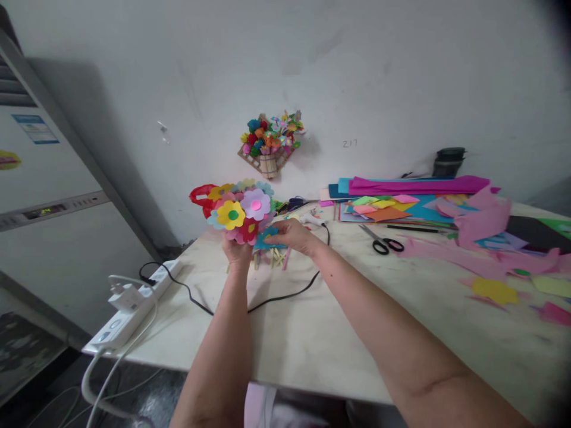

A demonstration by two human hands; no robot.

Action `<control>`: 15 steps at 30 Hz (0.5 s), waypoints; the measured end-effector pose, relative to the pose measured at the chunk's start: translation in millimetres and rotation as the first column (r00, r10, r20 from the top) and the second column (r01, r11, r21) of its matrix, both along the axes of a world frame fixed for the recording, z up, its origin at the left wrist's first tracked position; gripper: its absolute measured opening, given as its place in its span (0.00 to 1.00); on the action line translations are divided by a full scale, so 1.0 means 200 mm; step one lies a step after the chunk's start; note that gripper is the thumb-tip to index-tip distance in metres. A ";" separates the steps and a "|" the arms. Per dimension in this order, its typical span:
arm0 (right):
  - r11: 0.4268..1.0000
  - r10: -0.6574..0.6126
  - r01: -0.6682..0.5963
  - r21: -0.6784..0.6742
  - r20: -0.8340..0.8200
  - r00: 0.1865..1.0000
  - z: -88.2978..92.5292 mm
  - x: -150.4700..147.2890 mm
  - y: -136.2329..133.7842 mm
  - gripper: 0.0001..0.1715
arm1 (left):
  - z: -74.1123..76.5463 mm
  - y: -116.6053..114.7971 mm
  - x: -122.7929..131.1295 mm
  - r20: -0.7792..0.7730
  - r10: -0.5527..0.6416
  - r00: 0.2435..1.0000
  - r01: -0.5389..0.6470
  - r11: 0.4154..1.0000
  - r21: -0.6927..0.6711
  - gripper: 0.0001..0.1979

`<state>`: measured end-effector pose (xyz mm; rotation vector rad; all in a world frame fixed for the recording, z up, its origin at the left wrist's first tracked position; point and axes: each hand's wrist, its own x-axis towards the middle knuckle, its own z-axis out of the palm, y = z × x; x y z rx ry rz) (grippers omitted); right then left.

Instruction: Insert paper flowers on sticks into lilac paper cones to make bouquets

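A bouquet of paper flowers [255, 206] in yellow, lilac, red, pink and light blue is held up over the table's far side. From below, my left hand [237, 252] is closed around its base; the fingers are mostly behind the flowers. My right hand [294, 235] pinches a blue paper flower [267, 239] at the bouquet's lower right side. Whether that flower is fixed to the bunch I cannot tell. Pale green and pink strips [277, 258] show just beneath it. Red material [203, 196] sticks out at the bouquet's left.
Black-handled scissors [382, 242] and a pencil [413, 228] lie to the right, near stacked coloured paper [419, 185] and pink scraps [484, 220]. A black cable [285, 295] crosses the table from a power strip [134, 309]. A flower basket [268, 165] hangs on the wall.
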<state>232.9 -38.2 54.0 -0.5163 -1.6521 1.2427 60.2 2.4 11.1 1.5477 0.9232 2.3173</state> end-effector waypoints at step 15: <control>0.999 -0.031 0.033 -0.030 0.066 0.997 -0.05 -0.03 0.04 0.21 | -0.02 -0.02 0.00 -0.008 0.062 0.998 -0.062 0.994 -0.090 0.21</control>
